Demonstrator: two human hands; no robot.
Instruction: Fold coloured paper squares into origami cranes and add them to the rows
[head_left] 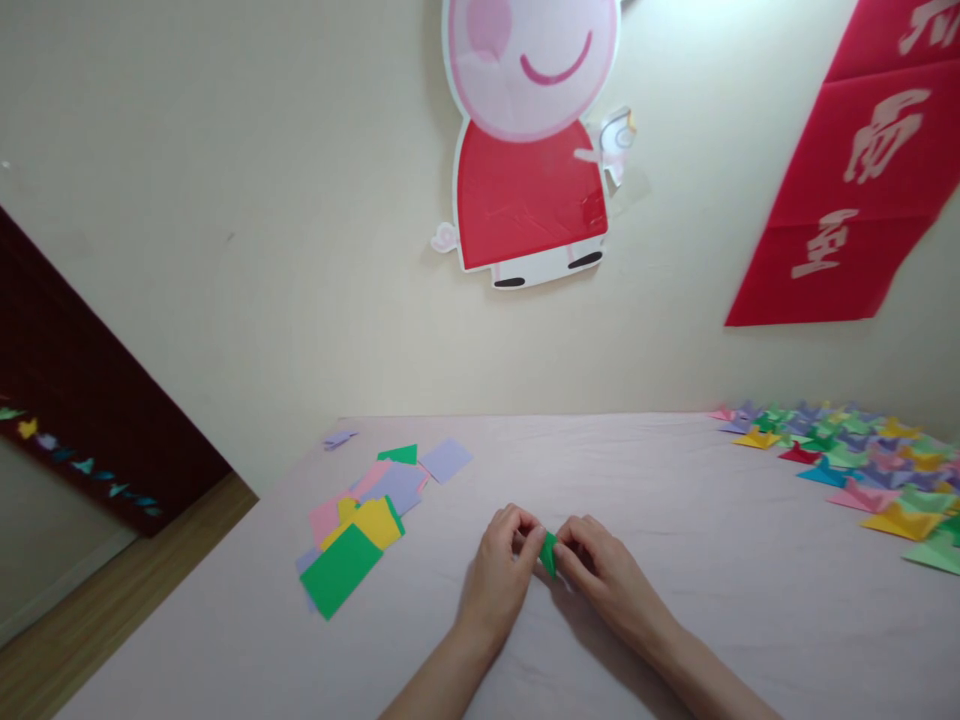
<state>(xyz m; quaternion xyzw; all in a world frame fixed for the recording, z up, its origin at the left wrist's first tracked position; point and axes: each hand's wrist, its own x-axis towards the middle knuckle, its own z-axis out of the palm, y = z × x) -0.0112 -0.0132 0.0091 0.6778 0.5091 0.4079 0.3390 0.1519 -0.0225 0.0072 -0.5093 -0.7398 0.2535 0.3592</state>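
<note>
A small piece of folded green paper (pixel 549 555) is pinched between my two hands, just above the table. My left hand (pixel 504 562) grips its left edge with thumb and fingers closed. From the other side, my right hand (pixel 600 560) pinches its right edge in the same way. The paper comes to a point at the bottom, and my fingers cover part of it, so its full folded shape is hidden.
Loose coloured paper sheets (pixel 341 570) lie in a pile to the left on the cloth-covered table (pixel 525 460). Several folded paper figures (pixel 855 460) stand crowded at the right. Behind the table rises a wall (pixel 337 250) with a pig cutout (pixel 532 200) and a red banner (pixel 832 170).
</note>
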